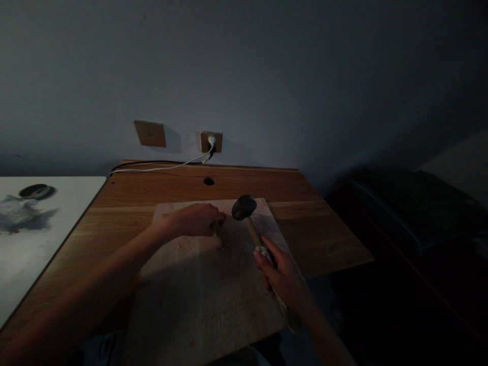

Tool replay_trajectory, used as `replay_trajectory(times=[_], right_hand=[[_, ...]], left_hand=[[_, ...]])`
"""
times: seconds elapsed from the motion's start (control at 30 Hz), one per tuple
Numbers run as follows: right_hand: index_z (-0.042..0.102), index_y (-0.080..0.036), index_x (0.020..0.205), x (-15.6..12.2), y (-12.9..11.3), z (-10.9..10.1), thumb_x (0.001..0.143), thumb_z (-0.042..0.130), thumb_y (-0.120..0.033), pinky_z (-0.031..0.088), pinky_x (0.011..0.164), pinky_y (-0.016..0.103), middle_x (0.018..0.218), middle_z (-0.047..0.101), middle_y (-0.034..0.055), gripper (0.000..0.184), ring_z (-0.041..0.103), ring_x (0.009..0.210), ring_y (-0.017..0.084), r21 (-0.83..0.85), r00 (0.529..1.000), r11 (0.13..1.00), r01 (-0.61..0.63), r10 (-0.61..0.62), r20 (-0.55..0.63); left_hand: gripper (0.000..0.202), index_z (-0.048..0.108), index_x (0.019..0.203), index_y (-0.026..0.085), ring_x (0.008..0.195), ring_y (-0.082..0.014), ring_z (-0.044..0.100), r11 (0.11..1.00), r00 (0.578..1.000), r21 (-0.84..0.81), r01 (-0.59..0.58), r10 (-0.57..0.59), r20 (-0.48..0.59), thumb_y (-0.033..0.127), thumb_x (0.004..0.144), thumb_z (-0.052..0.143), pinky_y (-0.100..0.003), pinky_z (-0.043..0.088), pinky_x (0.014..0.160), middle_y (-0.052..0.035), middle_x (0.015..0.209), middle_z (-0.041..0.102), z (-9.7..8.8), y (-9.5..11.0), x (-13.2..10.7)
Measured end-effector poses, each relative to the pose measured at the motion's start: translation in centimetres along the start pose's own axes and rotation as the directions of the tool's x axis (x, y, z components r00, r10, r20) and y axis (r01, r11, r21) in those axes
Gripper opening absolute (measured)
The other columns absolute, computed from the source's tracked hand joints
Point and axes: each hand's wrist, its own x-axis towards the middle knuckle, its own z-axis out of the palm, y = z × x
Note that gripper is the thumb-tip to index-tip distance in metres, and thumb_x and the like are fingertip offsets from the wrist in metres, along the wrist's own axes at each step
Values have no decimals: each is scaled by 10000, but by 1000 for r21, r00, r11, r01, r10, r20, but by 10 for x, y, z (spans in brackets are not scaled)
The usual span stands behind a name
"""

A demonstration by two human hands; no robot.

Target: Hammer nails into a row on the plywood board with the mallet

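Observation:
My right hand [280, 272] is wrapped around the wooden handle of a mallet [244, 207]. Its dark, rounded head points up and away from me, and the handle's lower end sticks out below my hand. My left hand [200, 219] is closed over the far part of a pale wooden board [206, 284], to the left of the mallet head. Whatever its fingers pinch is too small and dim to make out. Small pale bits [224, 246] lie on the board just below those fingers.
Under the board is a brown wooden desk [316, 229] against the wall. A white table [76, 203] adjoins it at left, bearing a dark round object [37, 191] and crumpled plastic [21, 213]. Cables [160, 166] run along the desk's back to a wall socket [218, 143].

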Motion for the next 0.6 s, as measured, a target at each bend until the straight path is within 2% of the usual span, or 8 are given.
replay_trajectory(times=[0.13,0.23,0.43,0.6], right_hand=[[581,-157,1470,1,-2,3,981,565,-460,389,330,175,685,525,-76,575,468,397,74,22,1000,1000,-13,13,8],[607,-152,1433,2,-3,5,984,562,-455,384,330,175,700,533,-71,543,470,397,71,17,1000,1000,11,-12,14],[608,-134,1444,4,3,7,1002,560,-440,394,346,179,645,536,-75,540,464,380,74,-15,1000,1000,7,-6,18],[615,-170,1451,4,7,7,1008,577,-429,390,335,169,642,553,-70,515,483,391,82,15,1000,1000,8,-8,28]], left_hand=[[210,730,830,218,735,-170,703,983,993,-180,34,-54,-107,73,723,623,-241,484,689,5,811,748,-11,-34,0],[208,743,864,215,754,-167,718,966,987,-242,93,-122,-107,115,727,624,-227,498,708,11,821,767,-11,-50,2],[164,750,880,219,751,-162,700,963,979,-250,105,-145,-146,169,767,642,-236,498,734,14,833,768,-2,-50,6],[140,735,858,222,698,-156,678,963,974,-239,125,-165,-156,176,748,661,-238,503,723,29,780,739,2,-50,7]])
